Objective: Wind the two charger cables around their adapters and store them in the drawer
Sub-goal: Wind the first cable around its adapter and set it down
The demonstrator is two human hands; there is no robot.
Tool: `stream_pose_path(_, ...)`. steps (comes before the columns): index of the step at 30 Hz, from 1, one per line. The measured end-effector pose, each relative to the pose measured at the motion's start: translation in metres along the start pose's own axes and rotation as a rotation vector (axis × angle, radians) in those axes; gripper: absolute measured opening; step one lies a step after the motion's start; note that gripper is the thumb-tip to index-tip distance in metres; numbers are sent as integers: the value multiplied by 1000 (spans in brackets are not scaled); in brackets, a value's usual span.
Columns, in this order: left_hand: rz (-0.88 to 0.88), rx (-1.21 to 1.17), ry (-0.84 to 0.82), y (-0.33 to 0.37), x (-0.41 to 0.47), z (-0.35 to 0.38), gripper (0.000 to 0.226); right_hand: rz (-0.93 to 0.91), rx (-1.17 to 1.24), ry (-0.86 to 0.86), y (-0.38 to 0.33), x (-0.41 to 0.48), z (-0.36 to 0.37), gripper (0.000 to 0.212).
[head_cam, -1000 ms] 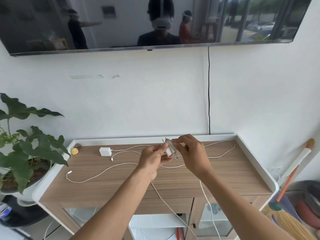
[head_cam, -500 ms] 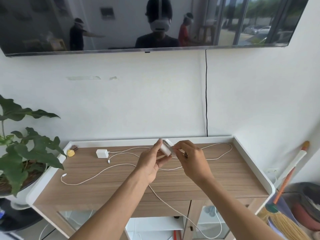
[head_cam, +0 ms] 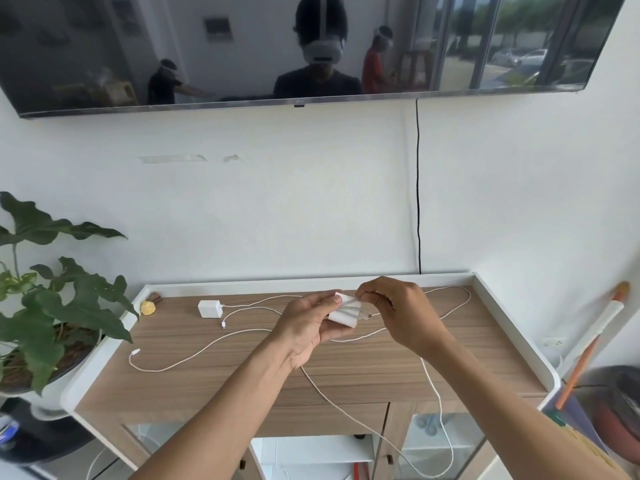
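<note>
My left hand [head_cam: 304, 334] grips the white adapter [head_cam: 343, 311] above the wooden table [head_cam: 381, 362]; right hand [head_cam: 405, 313] fingers pinch its cable [head_cam: 433, 382] at the adapter, a few turns on, rest dangling off the front edge. 2nd adapter [head_cam: 210, 308] w/ its cable [head_cam: 194, 358] lies left. Plant [head_cam: 52, 306] beyond, broom [head_cam: 588, 348] right, TV [head_cam: 277, 46] above. No legible writing.

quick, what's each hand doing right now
Left hand: closed on the white adapter.
Right hand: fingers pinched on the cable at the adapter, winding it.

More cable [head_cam: 349, 310] turns now wrap the adapter [head_cam: 343, 319] than before.
</note>
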State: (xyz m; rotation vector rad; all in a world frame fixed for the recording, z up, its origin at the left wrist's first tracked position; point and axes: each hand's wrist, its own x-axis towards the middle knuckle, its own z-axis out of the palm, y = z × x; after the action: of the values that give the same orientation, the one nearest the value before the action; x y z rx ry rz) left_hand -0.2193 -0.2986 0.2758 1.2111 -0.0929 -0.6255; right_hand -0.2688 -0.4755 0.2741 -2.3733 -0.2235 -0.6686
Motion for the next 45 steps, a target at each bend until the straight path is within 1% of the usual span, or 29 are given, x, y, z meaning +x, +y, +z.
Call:
stream_pose_path(6, 43, 106, -104, 8, -5, 1, 23, 6, -15, -75, -7, 18, -15, 20)
stream_pose_path(11, 85, 358, -152, 17, -12, -2, 21, 1, -7, -101, -12, 28, -18, 17)
stream_pose_path(13, 106, 339, -175, 21, -14, -4, 20, -15, 26, -85, -13, 32, -16, 19)
stream_pose_path(17, 122, 219, -221, 34, -19, -11, 30, 125, 200, -115, -17, 39, -8, 29)
stream_pose_path(19, 133, 186, -242, 39, -22, -15, 38, 153, 292, -124, -22, 39, -2, 36)
stream_pose_path(21, 148, 164, -256, 43, -24, -19, 41, 161, 454, -102, -27, 36, 5, 39)
stream_pose_path(22, 151, 150, -256, 44, -25, -20, 40, 195, 566, -86, -29, 35, 9, 38)
stream_pose_path(23, 150, 127, -249, 45, -26, -21, 39, 239, 660, -69, -29, 33, 14, 37)
stream_pose_path(25, 145, 67, -228, 44, -26, -23, 40, 300, 734, -34, -27, 29, 28, 41)
stream_pose_path(28, 137, 3, -225, 42, -24, -22, 41, 351, 711, -15, -24, 15, 53, 35)
stream_pose_path(31, 116, -47, -156, 39, -22, -21, 38, 426, 713, 43, -30, 4, 70, 40)
stream_pose_path(35, 119, -80, -89, 32, -19, -20, 34, 474, 702, 96, -34, 3, 76, 49)
stream_pose_path(37, 133, -64, -41, 28, -16, -18, 30, 500, 698, 108, -33, 1, 78, 45)
stream_pose_path(39, 159, -3, 36, 26, -12, -15, 26, 513, 672, 112, -32, -4, 80, 44)
stream_pose_path(40, 178, 43, 74, 25, -11, -15, 22, 513, 646, 112, -31, -7, 79, 39)
stream_pose_path(42, 200, 154, 143, 22, -8, -15, 14, 512, 571, 101, -31, -11, 77, 28)
stream_pose_path(45, 181, 199, 195, 17, -3, -15, 10, 494, 420, 52, -33, -14, 71, 25)
